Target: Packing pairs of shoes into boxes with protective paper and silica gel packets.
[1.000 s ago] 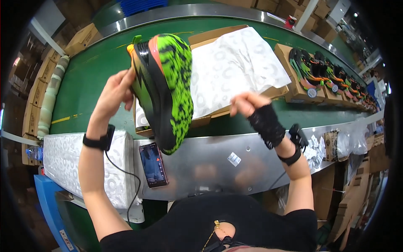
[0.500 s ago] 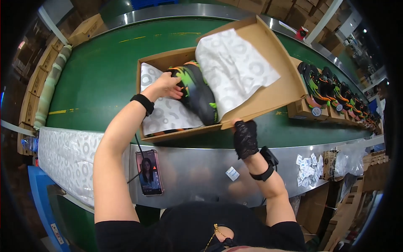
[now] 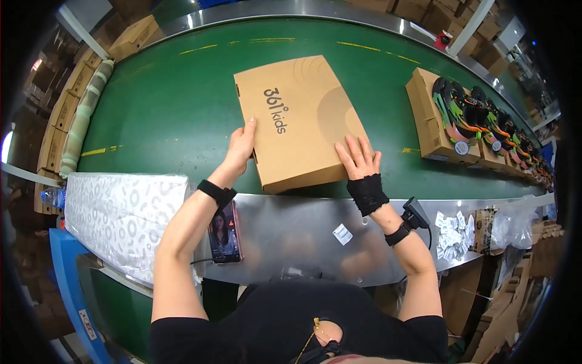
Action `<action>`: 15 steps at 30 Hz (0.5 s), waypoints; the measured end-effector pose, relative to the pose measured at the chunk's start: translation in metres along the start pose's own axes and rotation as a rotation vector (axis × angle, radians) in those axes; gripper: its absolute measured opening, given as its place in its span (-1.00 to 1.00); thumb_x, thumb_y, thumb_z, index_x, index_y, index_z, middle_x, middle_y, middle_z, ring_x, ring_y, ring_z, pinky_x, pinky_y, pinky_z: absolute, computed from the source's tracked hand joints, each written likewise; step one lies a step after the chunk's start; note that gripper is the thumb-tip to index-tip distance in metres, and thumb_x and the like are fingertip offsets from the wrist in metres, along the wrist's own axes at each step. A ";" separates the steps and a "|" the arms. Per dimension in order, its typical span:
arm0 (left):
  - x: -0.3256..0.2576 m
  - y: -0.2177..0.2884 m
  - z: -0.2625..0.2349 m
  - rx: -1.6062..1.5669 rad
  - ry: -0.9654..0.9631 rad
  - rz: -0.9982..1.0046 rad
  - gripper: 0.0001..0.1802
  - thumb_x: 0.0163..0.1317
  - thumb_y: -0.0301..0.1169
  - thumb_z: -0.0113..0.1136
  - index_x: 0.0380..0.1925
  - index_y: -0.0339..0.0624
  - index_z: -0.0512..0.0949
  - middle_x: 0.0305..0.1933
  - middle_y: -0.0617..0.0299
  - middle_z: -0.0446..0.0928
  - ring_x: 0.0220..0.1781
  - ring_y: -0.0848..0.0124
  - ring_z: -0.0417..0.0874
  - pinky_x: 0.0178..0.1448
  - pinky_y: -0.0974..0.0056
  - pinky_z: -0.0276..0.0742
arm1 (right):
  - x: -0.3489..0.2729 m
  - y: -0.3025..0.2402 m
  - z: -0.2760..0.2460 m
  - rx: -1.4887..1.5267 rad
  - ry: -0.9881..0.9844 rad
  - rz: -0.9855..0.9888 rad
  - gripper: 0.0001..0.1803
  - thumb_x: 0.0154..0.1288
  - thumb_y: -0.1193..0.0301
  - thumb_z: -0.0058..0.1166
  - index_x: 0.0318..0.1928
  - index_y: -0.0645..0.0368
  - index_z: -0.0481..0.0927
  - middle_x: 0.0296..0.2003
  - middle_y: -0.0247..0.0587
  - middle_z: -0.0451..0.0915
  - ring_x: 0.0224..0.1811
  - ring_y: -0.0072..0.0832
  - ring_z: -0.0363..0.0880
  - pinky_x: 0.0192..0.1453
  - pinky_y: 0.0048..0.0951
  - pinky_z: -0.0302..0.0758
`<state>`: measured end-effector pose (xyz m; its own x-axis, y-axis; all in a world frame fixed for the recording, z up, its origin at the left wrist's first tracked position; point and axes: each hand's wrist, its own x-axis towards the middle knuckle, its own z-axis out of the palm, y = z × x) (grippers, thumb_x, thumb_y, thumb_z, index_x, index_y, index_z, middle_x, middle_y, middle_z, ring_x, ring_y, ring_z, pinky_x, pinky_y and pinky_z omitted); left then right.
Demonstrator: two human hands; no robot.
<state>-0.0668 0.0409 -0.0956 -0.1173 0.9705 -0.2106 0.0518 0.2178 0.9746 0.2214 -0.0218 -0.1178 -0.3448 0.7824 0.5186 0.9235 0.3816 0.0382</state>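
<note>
A closed brown cardboard shoebox (image 3: 303, 127) sits at an angle on the green conveyor belt, close to its near edge. Along the box's left side is my left hand (image 3: 241, 148), its thumb at the lid's edge and its fingers against the side, partly hidden. My right hand (image 3: 361, 161), in a black lace fingerless glove, rests on the lid's near right corner with the fingers stretched out and a little apart. The lid hides whatever lies inside.
In front runs a metal ledge (image 3: 291, 242) with a phone (image 3: 226, 236), a small white packet (image 3: 342, 234) and a pile of similar packets (image 3: 453, 235). Patterned wrapping paper (image 3: 127, 221) is stacked left. Rightward, open boxes carry colourful shoes (image 3: 461, 115).
The lid, open before, now covers the box, hiding the shoe and patterned paper. My left hand has left the shoe for the box's side; my right has moved onto the lid.
</note>
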 end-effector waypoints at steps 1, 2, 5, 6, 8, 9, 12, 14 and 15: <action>-0.003 -0.001 -0.002 0.009 -0.075 -0.047 -0.25 0.16 0.10 -0.09 -0.08 -0.53 0.33 -0.10 0.00 0.43 -0.10 0.33 0.45 -0.06 0.23 0.37 | -0.002 0.000 -0.003 -0.023 -0.021 0.000 -0.43 0.06 0.54 -0.15 0.12 -0.23 0.33 0.19 -0.28 0.21 0.21 -0.20 0.16 -0.03 0.07 0.14; -0.003 0.001 -0.002 0.014 -0.152 -0.093 -0.24 0.15 0.11 -0.08 -0.08 -0.54 0.32 -0.09 0.01 0.42 -0.07 0.35 0.43 -0.04 0.22 0.36 | -0.003 0.000 -0.007 0.002 -0.020 -0.004 -0.43 0.04 0.55 -0.14 0.12 -0.23 0.34 0.17 -0.28 0.23 0.20 -0.19 0.17 -0.04 0.07 0.16; -0.012 -0.010 -0.001 0.102 -0.061 -0.125 -0.23 0.08 0.14 -0.02 -0.05 -0.45 0.31 -0.07 0.02 0.41 -0.07 0.37 0.42 -0.03 0.22 0.35 | -0.010 -0.001 -0.001 -0.025 0.037 -0.049 -0.42 0.02 0.59 -0.15 0.10 -0.17 0.35 0.15 -0.26 0.27 0.20 -0.17 0.18 -0.04 0.06 0.16; -0.010 -0.007 -0.003 0.101 -0.063 -0.129 -0.23 0.08 0.14 -0.02 -0.05 -0.45 0.31 -0.07 0.02 0.41 -0.07 0.37 0.42 -0.03 0.22 0.35 | -0.008 0.002 -0.004 -0.025 0.033 -0.048 -0.42 0.02 0.59 -0.15 0.10 -0.17 0.35 0.15 -0.26 0.27 0.20 -0.17 0.18 -0.04 0.06 0.16; -0.002 0.003 -0.009 -0.054 -0.156 -0.342 -0.25 0.04 0.14 -0.02 -0.01 -0.33 0.32 -0.06 0.04 0.42 -0.09 0.33 0.45 -0.04 0.25 0.38 | 0.003 0.010 -0.016 0.131 -0.059 -0.030 -0.42 -0.04 0.62 -0.13 0.07 -0.10 0.38 0.12 -0.25 0.30 0.18 -0.19 0.21 -0.03 0.02 0.17; -0.002 0.004 -0.006 -0.054 -0.157 -0.347 -0.25 0.04 0.14 -0.02 -0.01 -0.33 0.32 -0.06 0.04 0.42 -0.09 0.33 0.45 -0.04 0.25 0.38 | 0.010 0.011 -0.023 0.131 -0.064 -0.029 -0.42 -0.04 0.62 -0.13 0.07 -0.10 0.38 0.12 -0.25 0.30 0.18 -0.19 0.21 -0.03 0.02 0.17; -0.001 0.015 0.003 -0.579 -0.332 -0.257 -0.31 0.03 0.10 -0.05 0.00 -0.24 0.32 -0.08 0.02 0.43 -0.06 0.25 0.48 0.00 0.21 0.42 | 0.033 0.010 -0.052 0.202 -0.035 -0.093 -0.40 -0.13 0.65 -0.10 0.03 -0.06 0.40 0.09 -0.25 0.33 0.16 -0.25 0.24 -0.05 -0.04 0.18; -0.007 0.024 -0.001 -0.583 -0.320 -0.216 -0.32 0.03 0.08 -0.05 -0.01 -0.26 0.32 -0.10 0.02 0.44 -0.09 0.25 0.49 -0.04 0.22 0.44 | 0.050 0.015 -0.070 0.211 0.046 -0.142 -0.40 -0.19 0.62 -0.03 0.01 -0.01 0.42 0.05 -0.24 0.37 0.12 -0.25 0.29 -0.05 -0.12 0.21; -0.015 0.031 -0.003 -0.588 -0.306 -0.184 -0.32 0.03 0.07 -0.05 -0.01 -0.28 0.32 -0.12 0.02 0.45 -0.13 0.26 0.51 -0.07 0.24 0.47 | 0.052 0.016 -0.079 0.228 0.092 -0.171 -0.38 -0.22 0.61 0.00 0.01 0.00 0.42 0.03 -0.22 0.38 0.10 -0.25 0.31 -0.06 -0.16 0.23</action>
<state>-0.0659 0.0327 -0.0619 0.2172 0.9275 -0.3042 -0.4988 0.3734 0.7821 0.2318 -0.0133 -0.0227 -0.4656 0.6535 0.5968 0.7883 0.6127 -0.0558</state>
